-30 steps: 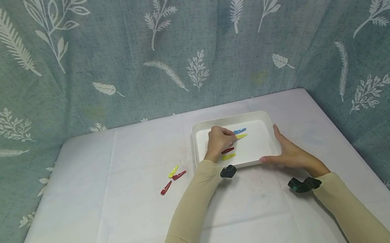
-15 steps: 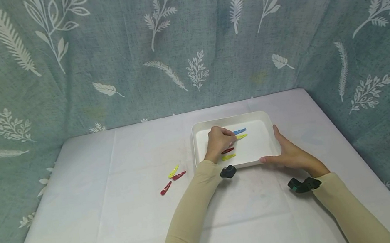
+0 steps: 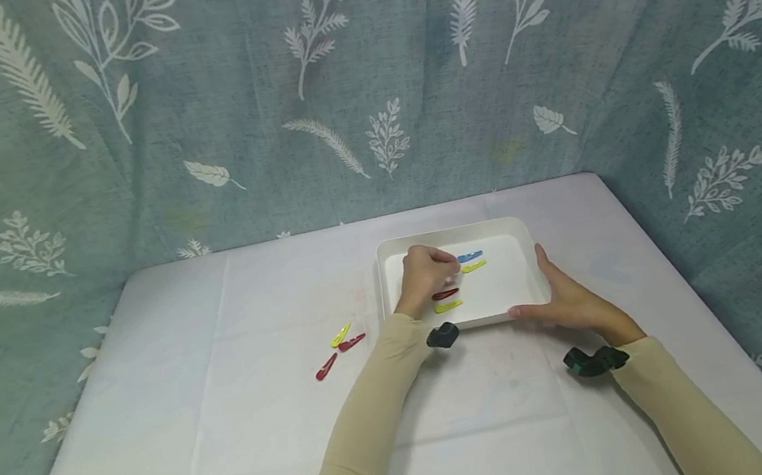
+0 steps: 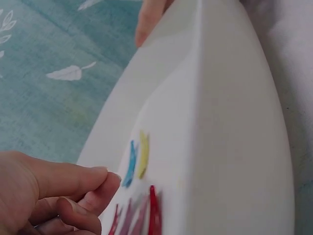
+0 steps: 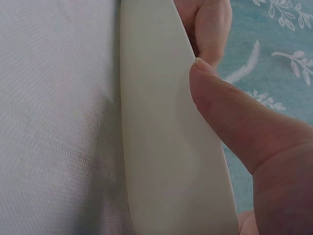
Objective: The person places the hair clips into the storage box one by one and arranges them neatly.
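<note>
A white tray (image 3: 507,288) stands toward the back right of the table. Blue (image 3: 470,256) and yellow (image 3: 474,266) snap hair clips lie side by side in it. Nearer the front wall lie a dark red hair clip (image 3: 444,294) and another yellow hair clip (image 3: 447,305). My left hand (image 3: 425,273) is over the tray, its thumb and index fingertips (image 4: 113,178) together beside the blue clip; no clip shows between them. Several red and pinkish clips (image 4: 152,210) appear below in the left wrist view. My right hand (image 3: 571,299) holds the tray's near right corner, thumb (image 5: 210,85) on the rim.
Left of the tray, on the white tablecloth (image 3: 248,438), lie a yellow hair clip (image 3: 340,335) and two red hair clips (image 3: 326,366). A leaf-patterned curtain (image 3: 336,137) hangs behind the table and along its sides.
My left fingertips have drawn slightly left, off the end of the yellow clip beside the blue one, which now shows whole. My right hand keeps its hold on the tray.
</note>
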{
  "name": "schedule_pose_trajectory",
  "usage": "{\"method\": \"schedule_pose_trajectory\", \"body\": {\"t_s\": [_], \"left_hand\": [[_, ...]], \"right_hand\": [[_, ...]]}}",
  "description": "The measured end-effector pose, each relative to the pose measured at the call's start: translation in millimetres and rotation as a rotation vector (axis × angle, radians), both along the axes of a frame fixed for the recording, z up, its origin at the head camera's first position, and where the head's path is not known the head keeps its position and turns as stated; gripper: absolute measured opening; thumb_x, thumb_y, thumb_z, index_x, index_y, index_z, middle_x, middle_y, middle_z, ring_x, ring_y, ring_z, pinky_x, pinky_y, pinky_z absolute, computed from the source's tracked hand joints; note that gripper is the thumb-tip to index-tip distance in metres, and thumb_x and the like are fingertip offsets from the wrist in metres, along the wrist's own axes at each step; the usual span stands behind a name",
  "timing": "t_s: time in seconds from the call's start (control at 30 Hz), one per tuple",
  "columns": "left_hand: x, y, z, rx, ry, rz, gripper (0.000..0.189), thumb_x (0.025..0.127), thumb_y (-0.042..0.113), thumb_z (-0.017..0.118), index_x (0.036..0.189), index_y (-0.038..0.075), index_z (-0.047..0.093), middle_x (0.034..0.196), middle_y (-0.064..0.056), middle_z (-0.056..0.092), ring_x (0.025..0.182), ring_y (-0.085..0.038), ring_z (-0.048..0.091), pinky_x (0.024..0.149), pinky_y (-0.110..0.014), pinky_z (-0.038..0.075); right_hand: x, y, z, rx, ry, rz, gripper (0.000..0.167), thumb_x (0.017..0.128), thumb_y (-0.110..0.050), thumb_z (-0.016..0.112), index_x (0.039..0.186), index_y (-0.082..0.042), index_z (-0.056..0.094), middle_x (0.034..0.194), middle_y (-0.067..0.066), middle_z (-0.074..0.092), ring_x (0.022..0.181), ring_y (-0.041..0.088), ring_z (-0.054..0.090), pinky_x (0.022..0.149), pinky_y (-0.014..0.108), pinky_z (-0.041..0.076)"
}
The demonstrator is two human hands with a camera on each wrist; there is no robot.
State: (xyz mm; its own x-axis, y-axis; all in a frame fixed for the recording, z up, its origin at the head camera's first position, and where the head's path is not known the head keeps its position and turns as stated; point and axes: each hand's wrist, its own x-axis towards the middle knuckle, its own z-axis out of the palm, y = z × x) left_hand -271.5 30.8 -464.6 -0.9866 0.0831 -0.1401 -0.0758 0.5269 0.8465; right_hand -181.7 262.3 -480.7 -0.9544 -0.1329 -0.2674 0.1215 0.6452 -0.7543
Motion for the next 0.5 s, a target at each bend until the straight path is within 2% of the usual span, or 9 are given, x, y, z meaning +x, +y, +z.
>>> {"method": "schedule_pose_trajectory", "body": {"t_s": [0.1, 0.2, 0.33, 0.5], "left_hand": [[0.9, -5.4, 4.5, 0.058, -0.005, -0.003, 0.005, 0.089, 0.009, 0.079, 0.091, 0.006, 0.082, 0.097, -0.009, 0.08, 0.076, -0.015, 0.074, 0.061, -0.021, 0.055], [1.6, -12.7, 10.0, 0.07, 0.021, -0.008, 0.006, 0.089, 0.009, 0.079, 0.092, 0.005, 0.081, 0.096, -0.01, 0.08, 0.081, -0.017, 0.076, 0.064, -0.02, 0.054], [2.3, -25.8, 18.4, 0.058, 0.07, -0.028, 0.008, 0.09, 0.01, 0.079, 0.095, 0.005, 0.081, 0.097, -0.011, 0.08, 0.089, -0.023, 0.076, 0.071, -0.023, 0.052], [6.3, -48.4, 33.5, 0.077, 0.097, -0.047, 0.011, 0.092, 0.013, 0.077, 0.1, 0.007, 0.08, 0.1, -0.011, 0.08, 0.098, -0.026, 0.076, 0.083, -0.033, 0.054]], "right_hand": [[0.2, 0.2, 0.1, 0.001, -0.005, -0.003, 0.14, 0.082, -0.052, 0.083, 0.161, -0.01, -0.024, 0.173, 0.024, -0.009, 0.16, 0.049, 0.004, 0.123, 0.071, 0.014], [0.6, 0.1, 0.0, 0.0, 0.0, 0.0, 0.14, 0.082, -0.052, 0.083, 0.161, -0.01, -0.025, 0.173, 0.023, -0.009, 0.16, 0.049, 0.004, 0.123, 0.071, 0.014], [0.8, 0.5, -0.5, -0.01, 0.013, 0.004, 0.14, 0.083, -0.051, 0.083, 0.161, -0.01, -0.024, 0.173, 0.023, -0.01, 0.16, 0.048, 0.003, 0.123, 0.071, 0.013], [0.7, 2.3, -0.8, -0.013, 0.016, 0.005, 0.139, 0.083, -0.051, 0.083, 0.161, -0.01, -0.024, 0.173, 0.022, -0.011, 0.16, 0.048, 0.0, 0.123, 0.071, 0.012]]}}
